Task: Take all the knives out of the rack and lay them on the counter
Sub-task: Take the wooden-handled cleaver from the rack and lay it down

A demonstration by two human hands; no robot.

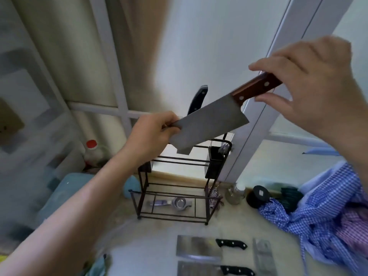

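Observation:
A cleaver with a brown wooden handle hangs in the air above the dark wire rack. My right hand pinches its handle. My left hand holds the far end of its blade. One black-handled knife still stands upright in the rack, its blade hidden behind the cleaver. On the counter in front of the rack lie two black-handled cleavers, one behind the other, and a third steel blade to their right.
A metal squeezer lies on the rack's bottom shelf. A dark cutlery cup hangs on its right side. Blue checked cloth is heaped at the right. A black round lid, a glass jar and a red-capped jug stand nearby.

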